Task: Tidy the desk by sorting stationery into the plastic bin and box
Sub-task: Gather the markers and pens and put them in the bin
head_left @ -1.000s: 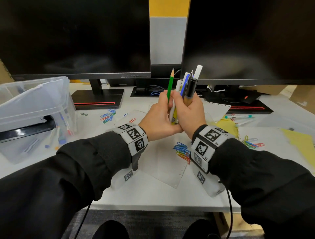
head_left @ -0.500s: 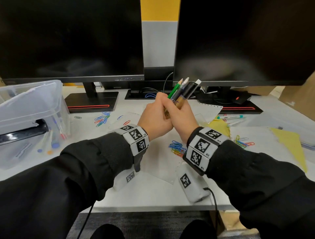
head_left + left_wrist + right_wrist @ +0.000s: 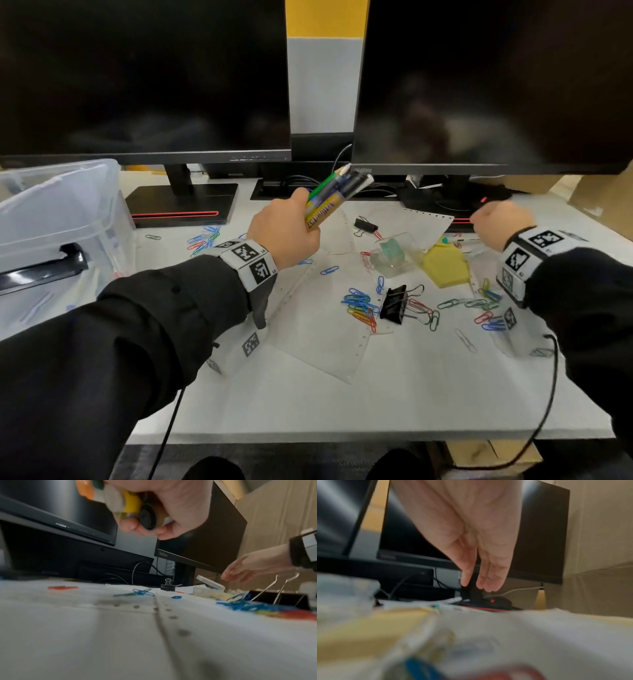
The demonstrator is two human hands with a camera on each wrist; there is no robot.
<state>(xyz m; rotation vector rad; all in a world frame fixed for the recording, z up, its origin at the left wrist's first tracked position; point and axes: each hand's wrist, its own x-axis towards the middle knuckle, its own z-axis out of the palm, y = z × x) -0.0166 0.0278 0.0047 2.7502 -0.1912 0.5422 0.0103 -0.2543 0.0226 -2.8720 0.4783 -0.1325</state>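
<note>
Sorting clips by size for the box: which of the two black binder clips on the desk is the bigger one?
The large binder clip, lying beside the paper clip pile near the front of the desk. The small binder clip sits farther back, near the monitor stands.

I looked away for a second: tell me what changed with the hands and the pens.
The right hand let go of the pen bundle and moved right, open over the desk. The left hand keeps gripping the bundle alone, now tilted right. The plastic bin stayed put.
</note>
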